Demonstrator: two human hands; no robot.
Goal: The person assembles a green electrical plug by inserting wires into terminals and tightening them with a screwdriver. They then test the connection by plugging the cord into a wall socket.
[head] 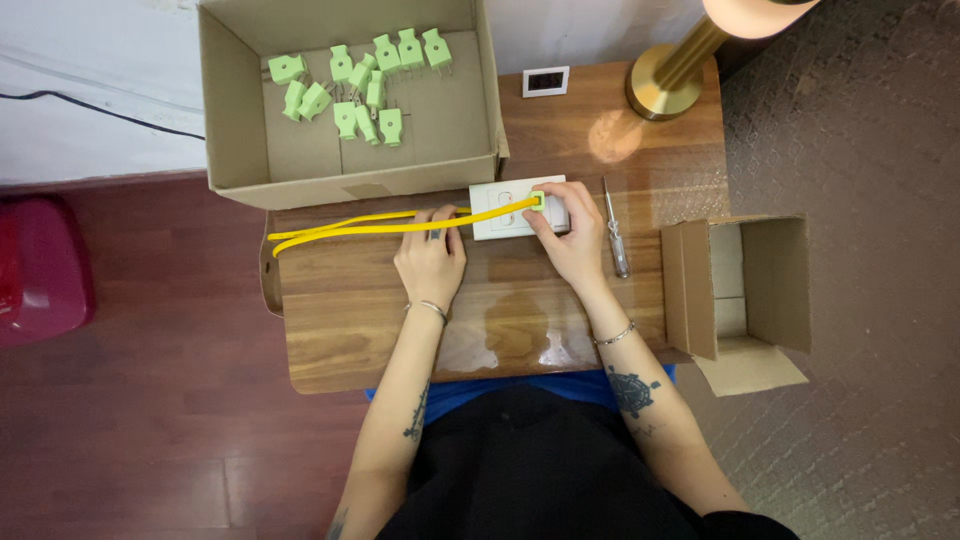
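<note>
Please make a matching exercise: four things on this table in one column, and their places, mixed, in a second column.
1. green plugs
2. screwdriver
3. yellow cable
4. brass lamp base

a. far right corner of the table
b. inside the large cardboard box
c. beside the right hand
d. under the left hand

Pairs: 1-b, 2-c, 3-d, 4-a

Both forearms are bare and tattooed, each wrist ringed by a thin silver bracelet (614, 334) (the larger, wheel-like tattoo (633, 389) lies just below the right-wrist bracelet), above a dark garment (540, 470) with a blue band (520, 388) at its top edge.
</note>
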